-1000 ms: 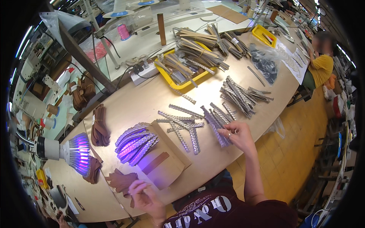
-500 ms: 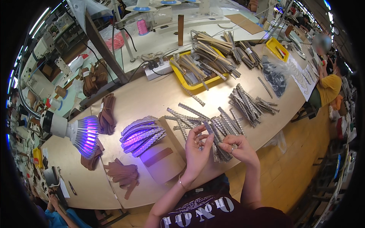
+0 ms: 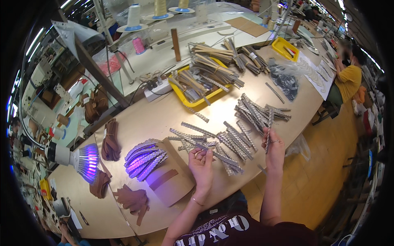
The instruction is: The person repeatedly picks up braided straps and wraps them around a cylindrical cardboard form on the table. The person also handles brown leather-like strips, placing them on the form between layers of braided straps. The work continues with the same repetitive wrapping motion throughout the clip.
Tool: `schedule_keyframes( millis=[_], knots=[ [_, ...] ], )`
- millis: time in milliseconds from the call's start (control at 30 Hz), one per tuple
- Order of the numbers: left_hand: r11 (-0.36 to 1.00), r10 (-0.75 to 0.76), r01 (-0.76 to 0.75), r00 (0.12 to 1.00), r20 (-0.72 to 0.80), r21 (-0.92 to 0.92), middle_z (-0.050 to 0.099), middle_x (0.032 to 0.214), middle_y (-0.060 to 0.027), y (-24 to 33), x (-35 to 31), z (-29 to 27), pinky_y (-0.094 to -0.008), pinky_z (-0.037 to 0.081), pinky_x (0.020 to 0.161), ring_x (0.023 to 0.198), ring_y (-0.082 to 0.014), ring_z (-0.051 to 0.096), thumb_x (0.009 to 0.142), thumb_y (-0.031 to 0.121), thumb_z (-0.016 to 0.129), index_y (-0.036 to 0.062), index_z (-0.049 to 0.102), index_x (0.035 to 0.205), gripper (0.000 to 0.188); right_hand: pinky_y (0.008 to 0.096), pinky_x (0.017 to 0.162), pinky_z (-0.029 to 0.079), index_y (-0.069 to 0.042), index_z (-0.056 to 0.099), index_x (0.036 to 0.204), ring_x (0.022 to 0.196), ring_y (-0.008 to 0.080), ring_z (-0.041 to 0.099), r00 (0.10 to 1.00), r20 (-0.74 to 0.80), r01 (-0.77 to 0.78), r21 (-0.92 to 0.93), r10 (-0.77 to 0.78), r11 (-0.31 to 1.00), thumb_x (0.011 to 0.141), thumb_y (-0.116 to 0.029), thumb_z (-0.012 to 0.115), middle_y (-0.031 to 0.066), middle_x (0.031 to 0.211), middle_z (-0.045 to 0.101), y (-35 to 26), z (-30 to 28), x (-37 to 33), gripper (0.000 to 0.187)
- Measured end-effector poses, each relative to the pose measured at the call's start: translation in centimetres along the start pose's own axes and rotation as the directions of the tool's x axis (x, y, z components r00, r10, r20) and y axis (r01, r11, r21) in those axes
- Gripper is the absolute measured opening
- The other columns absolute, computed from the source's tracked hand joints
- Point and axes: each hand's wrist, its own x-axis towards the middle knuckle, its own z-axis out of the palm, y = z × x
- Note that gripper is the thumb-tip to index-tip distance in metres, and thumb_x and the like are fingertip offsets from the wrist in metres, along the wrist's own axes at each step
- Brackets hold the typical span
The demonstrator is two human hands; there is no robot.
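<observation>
My right hand (image 3: 274,152) is closed on a narrow grey braided strip (image 3: 270,123), which stands upright from the fingers. It is over the table's near edge, close to a pile of similar strips (image 3: 252,112). My left hand (image 3: 201,166), thumb and fingers pinched, grips a flat grey strip (image 3: 204,146) that is partly hidden by the fingers. Between the hands, a spread of braided strips (image 3: 236,141) lies on the table. A short grey piece (image 3: 261,168) shows beside my right forearm.
Left of my hands are a fan of braided strips (image 3: 145,160) under a purple-lit lamp (image 3: 87,163), a brown board (image 3: 178,186) and brown strip bundles (image 3: 132,198). Behind stand a yellow tray (image 3: 197,107) of strips and a power strip (image 3: 158,91). A person in yellow (image 3: 349,78) sits far right.
My hands have moved apart: the right went right and up with a braided strip, the left moved left and slightly down. The whole view has shifted a little.
</observation>
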Motion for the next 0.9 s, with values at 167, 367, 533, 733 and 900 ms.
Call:
schedule_keyframes(
  millis=[167,367,533,733,900],
  knots=[
    [0.764,0.226,-0.349,0.933,0.281,0.542,0.055,0.127,-0.0274,-0.2,-1.4,1.5,-0.0388,0.045,0.102,0.123,-0.0308,0.054,0.091,0.011,0.068,-0.0024,0.032,0.142,0.064,0.025,0.06,0.047,0.0,0.069,0.109,0.068,0.01,0.057,0.993,0.121,-0.023,0.091,0.012,0.996,0.099,-0.023,0.058,0.0046,0.094,0.069,-2.4,0.5,-0.9,0.028],
    [0.937,-0.028,-0.14,0.883,0.469,0.321,0.048,0.142,-0.0197,6.3,-5.1,-0.8,-0.0373,0.042,0.106,0.13,-0.0265,0.051,0.096,0.004,0.058,-0.0031,0.036,0.144,0.054,0.0251,0.072,0.051,0.004,0.069,0.112,0.077,0.0113,0.063,0.87,0.446,-0.215,-0.036,0.208,0.976,0.098,-0.015,0.059,0.0094,0.103,0.071,-1.7,7.2,-5.0,0.026],
    [0.976,0.079,-0.132,0.955,0.285,0.173,0.05,0.139,-0.0147,12.5,-7.7,-4.3,-0.0343,0.047,0.1,0.124,-0.0234,0.053,0.098,0.002,0.051,-0.0015,0.037,0.145,0.049,0.0238,0.073,0.046,0.005,0.071,0.108,0.079,0.0087,0.059,0.677,0.71,-0.06,-0.21,0.194,0.976,0.097,-0.015,0.059,0.0045,0.09,0.067,-2.2,12.4,-7.5,0.026],
    [0.971,0.237,-0.235,0.966,0.106,-0.033,0.052,0.135,-0.0208,15.9,-7.0,-9.1,-0.034,0.049,0.096,0.122,-0.0252,0.055,0.097,0.002,0.053,0.0024,0.023,0.15,0.061,0.0233,0.068,0.043,0.0,0.073,0.105,0.075,0.0069,0.054,0.412,0.862,-0.003,-0.323,0.295,0.946,0.096,-0.017,0.063,-0.0004,0.079,0.062,-3.0,16.4,-9.4,0.022],
    [0.961,0.252,-0.249,0.968,0.01,-0.12,0.062,0.123,-0.0189,16.1,-5.6,-11.7,-0.0345,0.052,0.094,0.109,-0.0239,0.063,0.095,-0.001,0.056,0.0007,0.032,0.145,0.055,0.0248,0.069,0.046,0.001,0.07,0.109,0.075,0.0103,0.06,0.335,0.862,0.238,-0.467,0.379,0.852,0.095,-0.015,0.062,0.0058,0.08,0.065,-3.0,19.1,-11.2,0.022]
  ],
)
